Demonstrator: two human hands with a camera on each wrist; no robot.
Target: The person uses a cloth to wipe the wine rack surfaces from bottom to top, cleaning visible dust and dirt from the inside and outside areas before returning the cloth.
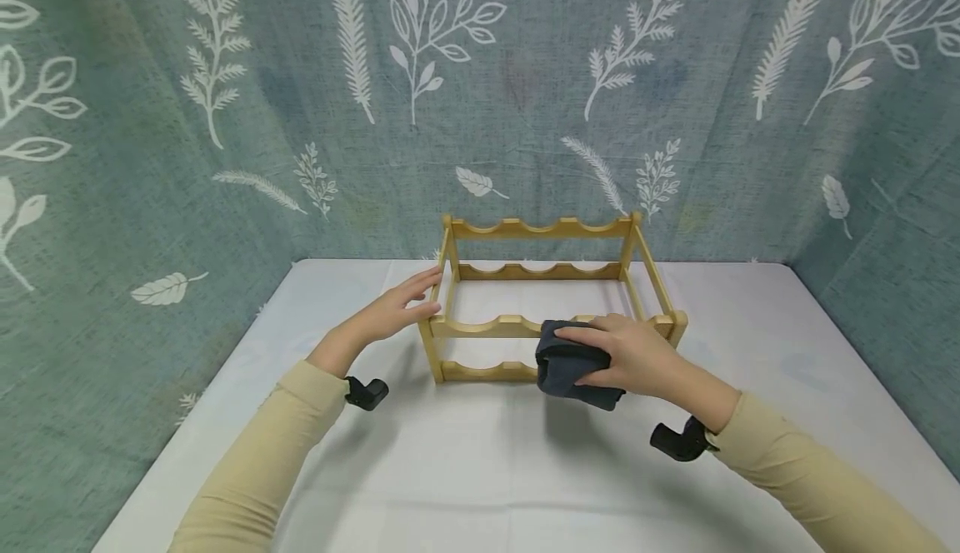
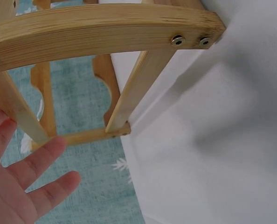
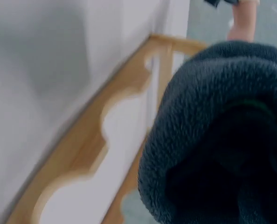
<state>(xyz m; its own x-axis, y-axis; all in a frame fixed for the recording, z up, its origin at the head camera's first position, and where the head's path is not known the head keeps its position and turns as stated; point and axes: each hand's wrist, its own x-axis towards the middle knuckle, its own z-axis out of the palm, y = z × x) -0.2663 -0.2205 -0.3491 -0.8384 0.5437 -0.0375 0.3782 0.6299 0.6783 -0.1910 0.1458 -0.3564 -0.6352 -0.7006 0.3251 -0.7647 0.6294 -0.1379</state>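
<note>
A light wooden bottle rack (image 1: 517,328) with scalloped rails stands on the white table. My right hand (image 1: 626,353) grips a folded dark blue-grey cloth (image 1: 562,366) against the rack's front upper rail, right of the middle. Close up in the right wrist view, the cloth (image 3: 199,102) shows a fuzzy towel-like pile and a deep dark fold. At the rack's left end is my left hand (image 1: 393,307), its fingers spread and fairly straight, fingertips right at the left side bar. In the left wrist view, the fingers (image 2: 38,161) lie beside the rack's wooden bars (image 2: 106,30), which carry metal bolts.
The white-covered table (image 1: 450,470) extends in front of the rack and to both sides. Behind and beside it hangs a green-blue curtain (image 1: 525,103) with white leaf prints. Black wrist cameras (image 1: 678,440) are strapped to both wrists.
</note>
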